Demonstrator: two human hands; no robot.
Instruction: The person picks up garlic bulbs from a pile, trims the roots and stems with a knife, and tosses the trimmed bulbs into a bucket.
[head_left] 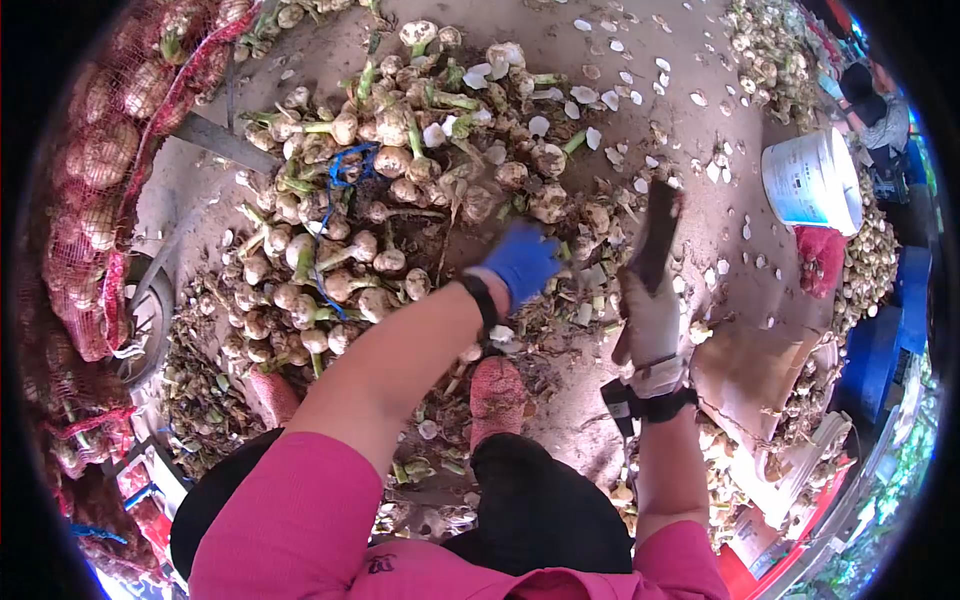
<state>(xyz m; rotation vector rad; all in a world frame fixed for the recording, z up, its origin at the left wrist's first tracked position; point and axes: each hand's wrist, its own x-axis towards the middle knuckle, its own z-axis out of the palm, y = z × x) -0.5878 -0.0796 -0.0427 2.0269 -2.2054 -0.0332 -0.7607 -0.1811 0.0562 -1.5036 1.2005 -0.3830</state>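
In a blue glove, my left hand (522,262) reaches over the near right side of a heap of garlic bulbs (395,165) with trimmed green stalks. Motion smears its fingers, so I cannot tell whether they hold anything. My right hand (650,325), in a pale soiled glove, is closed round a broad dark-bladed knife (658,225) with the blade pointing away from me. Between the hands lie loose bulbs and cut stalk scraps (585,285). A blue cord (325,215) runs across the heap.
Red mesh sacks of bulbs (105,150) stand along the left. Pale trimmings (610,98) dot the floor. At right are a white bucket (810,182), a brown cardboard sheet (752,375) and blue tubs (870,360). Another person (880,115) is at the far right.
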